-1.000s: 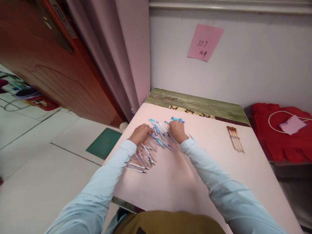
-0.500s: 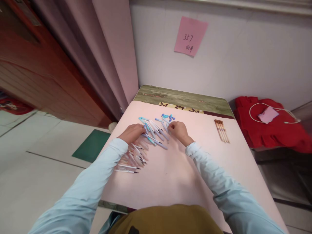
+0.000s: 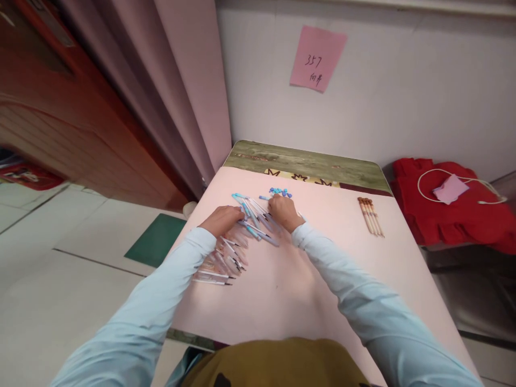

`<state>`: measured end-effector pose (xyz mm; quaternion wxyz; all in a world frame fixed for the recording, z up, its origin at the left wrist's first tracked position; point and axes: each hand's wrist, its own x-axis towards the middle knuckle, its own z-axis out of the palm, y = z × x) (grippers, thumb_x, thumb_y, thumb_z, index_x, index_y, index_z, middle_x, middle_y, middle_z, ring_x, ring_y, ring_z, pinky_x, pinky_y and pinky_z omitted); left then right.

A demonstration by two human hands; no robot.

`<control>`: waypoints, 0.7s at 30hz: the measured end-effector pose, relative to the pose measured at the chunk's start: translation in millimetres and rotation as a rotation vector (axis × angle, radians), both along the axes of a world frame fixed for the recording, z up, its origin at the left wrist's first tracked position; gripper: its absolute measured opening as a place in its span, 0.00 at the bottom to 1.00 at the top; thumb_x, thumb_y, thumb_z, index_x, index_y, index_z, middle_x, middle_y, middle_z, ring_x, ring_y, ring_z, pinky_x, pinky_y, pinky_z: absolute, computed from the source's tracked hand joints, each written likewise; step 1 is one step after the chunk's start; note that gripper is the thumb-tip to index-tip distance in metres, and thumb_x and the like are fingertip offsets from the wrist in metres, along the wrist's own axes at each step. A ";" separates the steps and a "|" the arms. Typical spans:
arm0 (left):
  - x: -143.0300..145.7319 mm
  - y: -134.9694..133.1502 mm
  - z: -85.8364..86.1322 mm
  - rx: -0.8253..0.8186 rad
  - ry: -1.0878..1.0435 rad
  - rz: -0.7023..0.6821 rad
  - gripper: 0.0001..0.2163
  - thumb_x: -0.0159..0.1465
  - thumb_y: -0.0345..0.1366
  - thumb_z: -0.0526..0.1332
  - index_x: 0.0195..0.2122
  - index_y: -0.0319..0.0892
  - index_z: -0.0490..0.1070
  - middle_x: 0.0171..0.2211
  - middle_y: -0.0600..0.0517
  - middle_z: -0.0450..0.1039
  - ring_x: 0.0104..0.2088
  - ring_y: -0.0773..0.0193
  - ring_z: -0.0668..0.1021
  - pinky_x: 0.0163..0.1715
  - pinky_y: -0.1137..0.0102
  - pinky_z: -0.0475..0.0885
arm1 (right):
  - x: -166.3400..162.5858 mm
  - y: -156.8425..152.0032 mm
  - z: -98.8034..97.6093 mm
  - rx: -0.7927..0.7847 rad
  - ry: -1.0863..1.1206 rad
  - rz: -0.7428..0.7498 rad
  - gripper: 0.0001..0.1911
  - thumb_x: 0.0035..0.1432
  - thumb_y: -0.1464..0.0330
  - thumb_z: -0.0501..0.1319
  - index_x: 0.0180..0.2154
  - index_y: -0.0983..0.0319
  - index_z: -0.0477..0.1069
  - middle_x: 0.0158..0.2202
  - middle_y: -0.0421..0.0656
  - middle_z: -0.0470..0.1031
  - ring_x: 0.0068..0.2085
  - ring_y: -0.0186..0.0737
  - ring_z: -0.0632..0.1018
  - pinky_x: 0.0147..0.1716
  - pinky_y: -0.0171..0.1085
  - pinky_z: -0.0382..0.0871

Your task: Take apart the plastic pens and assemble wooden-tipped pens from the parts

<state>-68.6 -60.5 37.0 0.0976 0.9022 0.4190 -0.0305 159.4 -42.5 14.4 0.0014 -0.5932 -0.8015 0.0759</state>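
Note:
A heap of blue and white pens [image 3: 255, 218] lies on the pink table [image 3: 290, 285], with a row of clear pen barrels [image 3: 221, 262] fanned out nearer the left edge. My left hand [image 3: 221, 220] rests knuckles-up on the left side of the heap, fingers curled. My right hand [image 3: 283, 211] is curled over the heap's right side, just below a small cluster of blue caps [image 3: 279, 191]. What either hand pinches is hidden under the fingers.
Several wooden-coloured pens [image 3: 371, 216] lie side by side at the table's right. A pink note [image 3: 317, 58] hangs on the wall. Red cloth [image 3: 451, 215] with a white cord sits on a low surface at right. A curtain and a wooden door stand at left.
My right hand has moved left and forward onto the pen heap, close to the blue caps. My left hand stays on the heap. The view has shifted slightly.

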 end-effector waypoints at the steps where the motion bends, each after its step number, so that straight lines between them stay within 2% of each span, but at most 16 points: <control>1: -0.1 -0.1 -0.2 -0.001 -0.007 0.002 0.08 0.62 0.28 0.56 0.34 0.45 0.74 0.38 0.48 0.77 0.39 0.57 0.77 0.37 0.68 0.63 | -0.3 -0.1 -1.2 -0.001 -0.013 -0.002 0.19 0.66 0.72 0.47 0.46 0.69 0.76 0.47 0.59 0.74 0.45 0.50 0.77 0.44 0.44 0.69; 13: 3.8 -1.5 4.0 0.025 0.041 -0.015 0.08 0.64 0.28 0.55 0.34 0.45 0.72 0.37 0.47 0.75 0.38 0.56 0.77 0.36 0.68 0.64 | -1.1 -7.6 -1.5 0.003 -0.050 0.005 0.17 0.63 0.76 0.49 0.44 0.69 0.76 0.44 0.59 0.75 0.44 0.50 0.78 0.43 0.42 0.71; 18: 2.7 -1.6 -3.2 0.025 0.004 -0.021 0.10 0.64 0.27 0.53 0.39 0.45 0.71 0.40 0.47 0.74 0.40 0.57 0.76 0.37 0.68 0.65 | 0.3 -11.7 2.3 0.039 0.030 -0.029 0.15 0.62 0.77 0.50 0.42 0.71 0.75 0.43 0.60 0.76 0.44 0.50 0.79 0.43 0.42 0.71; 21: -1.6 -2.3 -5.7 0.059 0.017 -0.021 0.11 0.65 0.26 0.52 0.42 0.45 0.70 0.43 0.47 0.73 0.42 0.57 0.76 0.38 0.67 0.66 | 6.1 -17.4 8.5 0.080 0.119 -0.072 0.13 0.63 0.73 0.51 0.42 0.69 0.73 0.43 0.57 0.77 0.43 0.49 0.79 0.43 0.41 0.71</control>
